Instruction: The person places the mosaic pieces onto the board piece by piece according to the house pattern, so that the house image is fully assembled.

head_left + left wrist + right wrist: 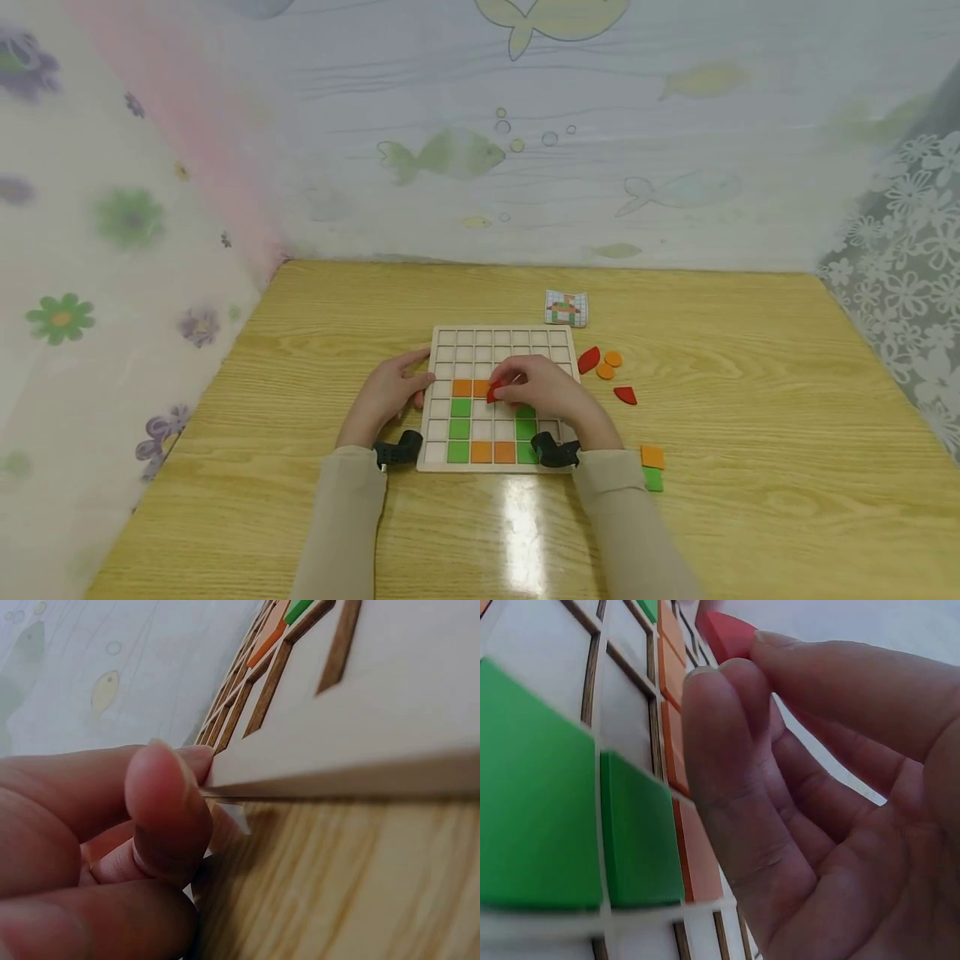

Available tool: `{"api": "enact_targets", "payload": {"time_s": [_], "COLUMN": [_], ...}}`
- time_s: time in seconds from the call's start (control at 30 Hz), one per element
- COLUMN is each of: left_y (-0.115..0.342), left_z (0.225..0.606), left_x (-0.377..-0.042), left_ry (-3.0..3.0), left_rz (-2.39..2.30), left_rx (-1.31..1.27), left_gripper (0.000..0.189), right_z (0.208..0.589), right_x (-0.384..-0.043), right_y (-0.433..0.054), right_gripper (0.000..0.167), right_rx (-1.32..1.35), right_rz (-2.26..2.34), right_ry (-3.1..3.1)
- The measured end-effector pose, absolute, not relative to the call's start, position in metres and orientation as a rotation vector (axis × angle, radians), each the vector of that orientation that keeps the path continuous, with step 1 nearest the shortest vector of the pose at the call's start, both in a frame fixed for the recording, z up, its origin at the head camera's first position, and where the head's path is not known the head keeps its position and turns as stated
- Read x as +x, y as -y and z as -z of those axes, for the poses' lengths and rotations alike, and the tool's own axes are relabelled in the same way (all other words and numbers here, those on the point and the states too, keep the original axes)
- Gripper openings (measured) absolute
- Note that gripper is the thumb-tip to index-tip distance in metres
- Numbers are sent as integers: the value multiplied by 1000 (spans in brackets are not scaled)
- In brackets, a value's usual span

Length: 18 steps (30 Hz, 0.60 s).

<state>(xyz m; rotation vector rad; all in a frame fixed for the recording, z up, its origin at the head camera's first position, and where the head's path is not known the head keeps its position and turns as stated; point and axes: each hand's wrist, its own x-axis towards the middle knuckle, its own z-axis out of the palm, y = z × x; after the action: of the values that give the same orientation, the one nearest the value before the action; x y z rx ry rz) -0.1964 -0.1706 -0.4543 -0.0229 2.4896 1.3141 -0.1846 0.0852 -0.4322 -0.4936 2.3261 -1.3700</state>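
Observation:
A pale wooden grid board (482, 339) lies on the table before me. Green squares (460, 429) stand in two columns on it, with orange squares (482, 452) between them in the nearest row. More orange squares (462, 388) sit in a row above the columns. My right hand (547, 387) pinches a small red quarter-circle piece (731, 634) between thumb and fingers, over that upper orange row. Part of that row is hidden by the hand. My left hand (386, 392) rests at the board's left edge, index fingertip (196, 759) touching the rim, the other fingers loosely bent.
A printed pattern card (566, 308) lies beyond the board's far right corner. To the right are a red leaf-shaped piece (589, 360), two orange discs (613, 359) and a red quarter-circle (626, 395). Nearer lie an orange square (652, 457) and a green square (654, 479).

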Motion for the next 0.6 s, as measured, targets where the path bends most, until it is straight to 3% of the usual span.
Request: {"api": "enact_targets", "payload": {"time_s": [0.6], "left_y": [171], "left_z": [457], "left_x": [-197], "left_ry": [-2468], "left_rz": [-1379], "left_rx": [-17], "left_gripper": [47], "right_z": [428], "right_x": [-197], "right_y": [-54], "right_gripper": [6], "right_rx": [-449], "right_rz": [1330], "right_ry": [-2430]}}
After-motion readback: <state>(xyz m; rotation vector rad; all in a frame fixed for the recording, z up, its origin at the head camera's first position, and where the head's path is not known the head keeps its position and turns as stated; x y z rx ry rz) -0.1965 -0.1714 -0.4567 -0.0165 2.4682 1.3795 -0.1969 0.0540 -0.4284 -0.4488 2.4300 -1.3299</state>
